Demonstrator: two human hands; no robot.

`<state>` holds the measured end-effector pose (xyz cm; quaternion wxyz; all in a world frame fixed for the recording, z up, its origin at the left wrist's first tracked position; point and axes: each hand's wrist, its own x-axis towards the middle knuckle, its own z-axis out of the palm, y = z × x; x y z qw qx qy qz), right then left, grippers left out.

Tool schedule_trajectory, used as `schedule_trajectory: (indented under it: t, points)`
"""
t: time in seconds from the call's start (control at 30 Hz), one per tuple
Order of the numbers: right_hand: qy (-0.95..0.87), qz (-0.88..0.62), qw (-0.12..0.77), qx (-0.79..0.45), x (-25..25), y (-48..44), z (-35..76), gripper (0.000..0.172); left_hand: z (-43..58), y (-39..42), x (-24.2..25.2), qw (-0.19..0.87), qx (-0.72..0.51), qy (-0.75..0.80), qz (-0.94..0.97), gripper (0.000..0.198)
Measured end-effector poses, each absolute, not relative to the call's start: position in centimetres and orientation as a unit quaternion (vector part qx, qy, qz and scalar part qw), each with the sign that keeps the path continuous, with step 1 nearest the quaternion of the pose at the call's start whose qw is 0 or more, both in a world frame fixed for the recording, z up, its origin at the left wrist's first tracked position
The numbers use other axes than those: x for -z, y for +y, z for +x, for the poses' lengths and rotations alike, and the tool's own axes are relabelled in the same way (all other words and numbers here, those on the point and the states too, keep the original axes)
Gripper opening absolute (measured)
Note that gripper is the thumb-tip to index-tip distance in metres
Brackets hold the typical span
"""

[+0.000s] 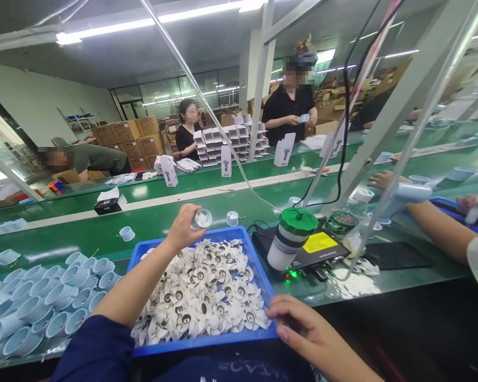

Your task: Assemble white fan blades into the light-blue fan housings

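Observation:
My left hand (pixel 182 227) is raised over the far side of a blue plastic tray (pixel 201 344). Its fingers and thumb pinch a short pale round plastic housing (pixel 203 218), its round end facing me and something white inside. Many small white fan wheels (pixel 201 276) with dark ringed hubs are heaped in the tray. By the tray's right corner is my right hand (pixel 302 326), fingers loosely bent and apart from the thumb, with nothing visible in it. Two similar light blue housings, one on the left (pixel 127 233) and one on the right (pixel 232 218), rest beyond the tray.
Many light blue housings (pixel 43 297) are piled at left. A green-lidded container (pixel 292 239) stands on a black box right of the tray. A slanted metal post (pixel 394 122) and hanging cables cross the right side. Another person's arm (pixel 438 228) reaches in there; co-workers stand across the green belt (pixel 191 185).

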<state>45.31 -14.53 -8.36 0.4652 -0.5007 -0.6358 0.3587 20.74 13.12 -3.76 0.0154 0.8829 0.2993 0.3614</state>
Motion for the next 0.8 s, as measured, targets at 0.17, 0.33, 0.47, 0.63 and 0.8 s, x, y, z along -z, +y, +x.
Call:
schedule_trajectory:
  t: [0.17,0.33,0.47,0.63,0.8]
  points:
    - [-0.755,-0.416,0.49,-0.13,4.5,-12.3,42.6,0.026,19.7,5.0,1.4,0.035,-0.379,0.174,0.908,0.052]
    - [-0.788,-0.394,0.446,0.158,2.0,-9.8,39.5,0.045,18.6,0.6,0.5,0.049,-0.399,0.086,0.912,0.064]
    - [-0.774,-0.386,0.465,0.188,2.1,-9.1,38.3,0.043,17.5,0.0,0.7,0.048,-0.4,0.111,0.908,0.064]
    - [-0.766,-0.39,0.471,0.2,2.7,-8.8,38.1,0.046,17.0,-0.1,1.1,0.055,-0.391,0.112,0.912,0.063]
    - [-0.768,-0.393,0.463,0.206,3.3,-8.9,38.8,0.043,17.6,-0.1,1.5,0.082,-0.376,0.093,0.918,0.065]
